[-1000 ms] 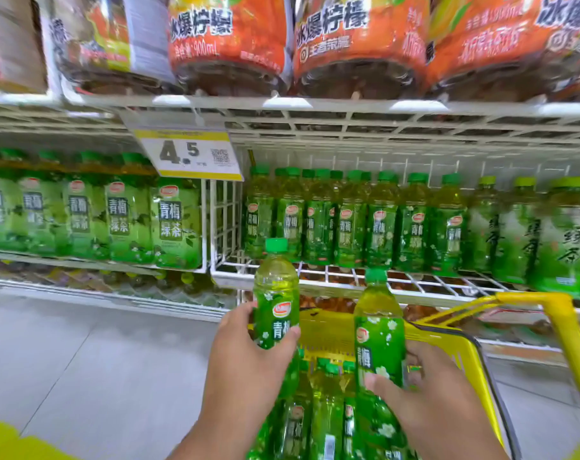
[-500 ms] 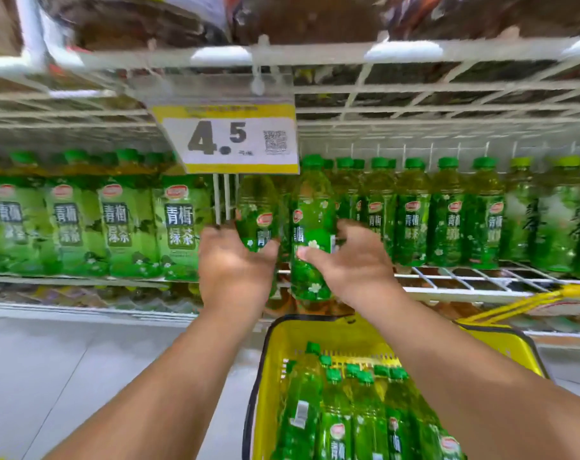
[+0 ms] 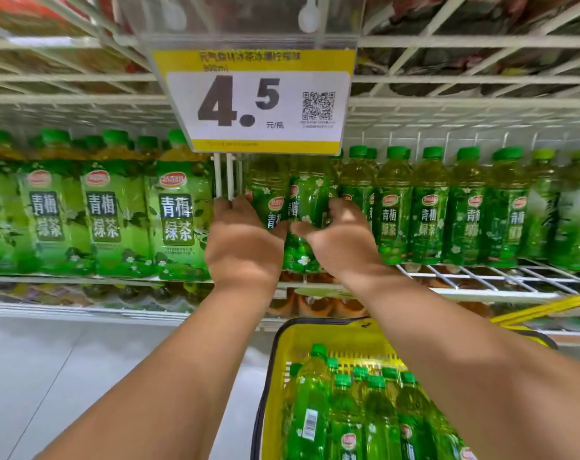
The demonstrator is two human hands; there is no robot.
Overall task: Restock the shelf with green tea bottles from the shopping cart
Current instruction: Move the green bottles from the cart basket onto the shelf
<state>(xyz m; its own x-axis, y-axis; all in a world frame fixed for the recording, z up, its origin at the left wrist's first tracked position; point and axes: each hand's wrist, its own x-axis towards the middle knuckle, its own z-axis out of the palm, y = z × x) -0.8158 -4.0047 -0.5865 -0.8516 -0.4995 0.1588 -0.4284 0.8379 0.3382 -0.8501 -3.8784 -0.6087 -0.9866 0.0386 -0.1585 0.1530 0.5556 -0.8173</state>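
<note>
Both hands were at the left end of the wire shelf [image 3: 481, 277], each wrapped around a green tea bottle. Left hand [image 3: 245, 240] gripped the left bottle [image 3: 268, 197], close against the white wire divider [image 3: 222, 175]; right hand [image 3: 343, 242] gripped the right bottle [image 3: 306, 207]. The two bottles touched each other, upright or nearly so, at the shelf's front edge. Could not tell if the bases sat on the wire, since the hands covered them.

Risks, as a guess: the shelf is open wire, so a bottle base landing between the rods could tip or wedge. The hanging price tag [image 3: 258, 101] sat right over the bottle tops and hid the caps; lifting could knock it. Pushing in too hard could shove the stocked row [image 3: 428, 207] to the right out of line.

Bottles were clear smooth plastic, round, narrow at the neck, with glossy green printed sleeves and ribbed green caps. Bigger squarish bottles [image 3: 177, 217] filled the bay left of the divider. More bottles [image 3: 345, 413] stood in the yellow slotted plastic cart basket [image 3: 282, 346] below, so restocking wasn't finished.
</note>
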